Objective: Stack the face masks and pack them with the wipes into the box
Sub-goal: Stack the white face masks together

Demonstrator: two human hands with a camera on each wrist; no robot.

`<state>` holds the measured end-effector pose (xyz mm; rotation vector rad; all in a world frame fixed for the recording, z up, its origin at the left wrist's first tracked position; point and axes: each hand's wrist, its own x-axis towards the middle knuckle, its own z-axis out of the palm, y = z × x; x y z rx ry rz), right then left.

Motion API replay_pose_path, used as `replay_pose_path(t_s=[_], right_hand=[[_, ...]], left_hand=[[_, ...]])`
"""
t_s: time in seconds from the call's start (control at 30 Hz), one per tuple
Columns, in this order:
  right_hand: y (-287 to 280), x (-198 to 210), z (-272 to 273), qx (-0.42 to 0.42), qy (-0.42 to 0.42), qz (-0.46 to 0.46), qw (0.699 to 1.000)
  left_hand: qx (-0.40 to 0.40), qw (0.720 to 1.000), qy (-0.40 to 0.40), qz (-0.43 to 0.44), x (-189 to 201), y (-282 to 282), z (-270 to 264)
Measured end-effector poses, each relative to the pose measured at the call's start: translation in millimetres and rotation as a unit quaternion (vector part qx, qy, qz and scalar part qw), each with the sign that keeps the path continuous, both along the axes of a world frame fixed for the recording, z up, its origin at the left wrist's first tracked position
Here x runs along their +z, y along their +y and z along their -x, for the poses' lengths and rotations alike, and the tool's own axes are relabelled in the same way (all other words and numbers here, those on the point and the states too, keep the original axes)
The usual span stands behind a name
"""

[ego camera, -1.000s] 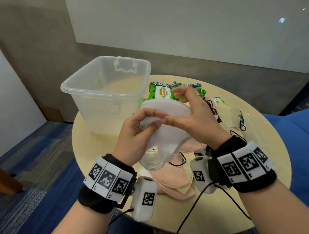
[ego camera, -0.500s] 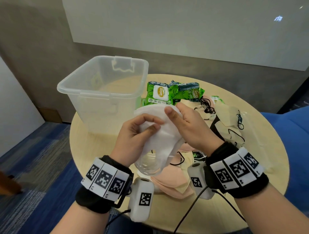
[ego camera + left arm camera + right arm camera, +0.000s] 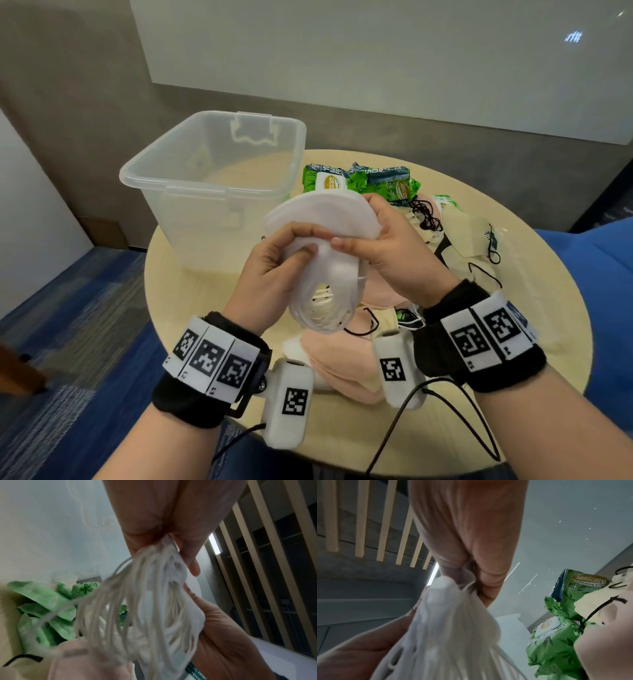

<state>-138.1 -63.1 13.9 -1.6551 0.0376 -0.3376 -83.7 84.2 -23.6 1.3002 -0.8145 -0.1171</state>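
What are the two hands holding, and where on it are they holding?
Both hold the stack of white masks above the table. The left hand pinches its near left edge; the right hand has its grip on the right edge. The ear loops hang below.

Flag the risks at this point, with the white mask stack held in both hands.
1. The stack of white face masks is held above the table by the left hand and right hand; layers could fan out and slip.
2. Its white ear loops hang loose and may snag on the pink masks below.
3. The clear plastic box sits to the left; loops could catch its rim.
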Motion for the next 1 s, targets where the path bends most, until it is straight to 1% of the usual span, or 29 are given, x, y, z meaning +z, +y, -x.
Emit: replay_pose_path(t_s=[0.07, 0.13, 0.2, 0.27, 0.3, 0.37, 0.47, 0.63, 0.77, 0.87, 1.0], right_hand=[[1.1, 0.5, -2.1, -0.013, 0.004, 0.004, 1.0], [4.7, -1.4, -3.0, -0.045, 0.0, -0.007, 0.999], [9.3, -5.4, -2.5, -0.066, -0.008, -0.047, 0.997], [14.6, -11.2, -0.4, -0.034, 0.001, -0.103, 0.994], [17.3, -15.0, 0.6, -0.013, 0.014, -0.115, 0.993], [21.9, -22.8, 2.1, 0.001, 0.046, -0.1, 0.994], [27.6, -30.7, 1.7, -0.015, 0.076, -0.063, 0.995], [26.8, -33.3, 2.2, -0.003, 0.118, -0.054, 0.992], [27.5, -31.8, -0.6, 0.004, 0.128, -0.027, 0.991], [31.9, -34.0, -1.1, 0.007, 0.126, -0.037, 0.991], [32.6, -38.1, 0.5, 0.029, 0.119, -0.043, 0.991]], left_hand=[[-0.01, 1.0, 0.021, -0.009, 2.6, 2.0, -0.6], [0.009, 0.999, 0.037, -0.006, 3.5, 1.7, -1.7], [0.04, 0.998, 0.05, 0.007, 3.6, 0.3, -2.8], [0.073, 0.995, 0.068, 0.027, 2.2, 0.1, -3.9], [0.087, 0.993, 0.073, 0.035, 1.4, 0.3, -4.0], [0.103, 0.991, 0.075, 0.043, -0.4, 1.0, -2.7], [0.117, 0.988, 0.086, 0.058, -1.5, 4.9, -3.4], [0.168, 0.978, 0.105, 0.065, -7.2, 18.1, -19.5], [0.17, 0.979, 0.093, 0.057, -8.7, 18.6, -17.3], [0.16, 0.982, 0.091, 0.05, -7.8, 19.8, -16.1], [0.173, 0.977, 0.116, 0.036, -15.3, 30.8, -21.5]])
